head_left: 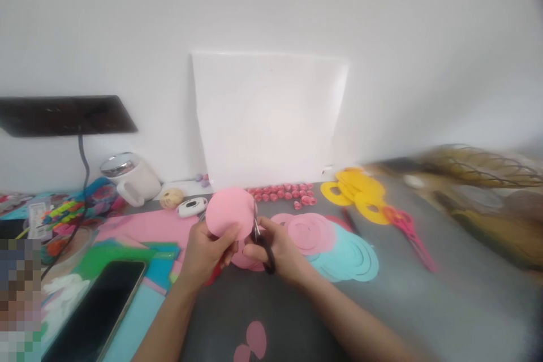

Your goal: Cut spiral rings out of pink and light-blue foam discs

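Observation:
My left hand (207, 251) pinches a round piece of pink paper (231, 209) by its lower edge, thumb on the front face. My right hand (275, 246) grips a pair of black-handled scissors (268, 257), fingers in the handle loops. The scissor blades point up and lie against the right edge of the pink circle. Below the hands, small dusky pink paper ovals (257, 339) lie on the grey table (229, 305). Behind the hands are several small rolled red paper roses (284, 192). Pink paper rings (307, 233) overlap light blue paper rings (352, 257) right of my right hand.
Yellow paper rings (369, 206) and pink scissors (413, 237) lie to the right, beside a wire basket (475, 164). On the left are a phone (97, 311), coloured paper sheets (144, 226) and a white mug (138, 178). A white board (271, 119) leans on the wall.

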{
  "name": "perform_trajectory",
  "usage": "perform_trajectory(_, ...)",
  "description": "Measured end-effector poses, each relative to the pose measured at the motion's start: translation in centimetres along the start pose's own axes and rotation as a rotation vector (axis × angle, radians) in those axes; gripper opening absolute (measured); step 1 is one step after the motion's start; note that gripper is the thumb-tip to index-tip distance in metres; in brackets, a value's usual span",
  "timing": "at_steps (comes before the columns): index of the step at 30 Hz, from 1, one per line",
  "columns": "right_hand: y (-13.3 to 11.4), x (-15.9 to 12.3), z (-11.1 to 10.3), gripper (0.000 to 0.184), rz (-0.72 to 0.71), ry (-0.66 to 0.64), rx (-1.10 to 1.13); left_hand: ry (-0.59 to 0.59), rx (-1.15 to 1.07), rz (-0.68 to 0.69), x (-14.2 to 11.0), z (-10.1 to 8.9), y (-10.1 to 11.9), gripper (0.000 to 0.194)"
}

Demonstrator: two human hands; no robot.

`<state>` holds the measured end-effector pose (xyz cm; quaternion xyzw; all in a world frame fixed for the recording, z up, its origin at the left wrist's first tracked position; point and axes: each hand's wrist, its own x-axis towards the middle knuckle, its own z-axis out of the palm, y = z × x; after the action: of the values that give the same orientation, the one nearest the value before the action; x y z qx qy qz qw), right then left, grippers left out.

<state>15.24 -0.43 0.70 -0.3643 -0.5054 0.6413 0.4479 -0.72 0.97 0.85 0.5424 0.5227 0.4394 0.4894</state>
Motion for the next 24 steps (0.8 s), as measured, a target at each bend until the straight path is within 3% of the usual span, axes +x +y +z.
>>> perform_trajectory(11, 0.0, 0.0, 0.4, 0.048, 0.053, 0.041, 0.002, -0.014, -0.076, 0.048, 0.0, 0.0, -0.2, 0.039)
perform_trajectory(15, 0.1, -0.1, 0.6, 0.049, 0.075, 0.027, 0.058, -0.056, -0.148, 0.015, -0.2, 0.3, 0.1, 0.037)
perform_trajectory(24, 0.4, -0.2, 1.3, 0.05, 0.09, 0.061, 0.073, 0.025, -0.208, -0.114, 0.2, 0.8, 0.1, 0.039)
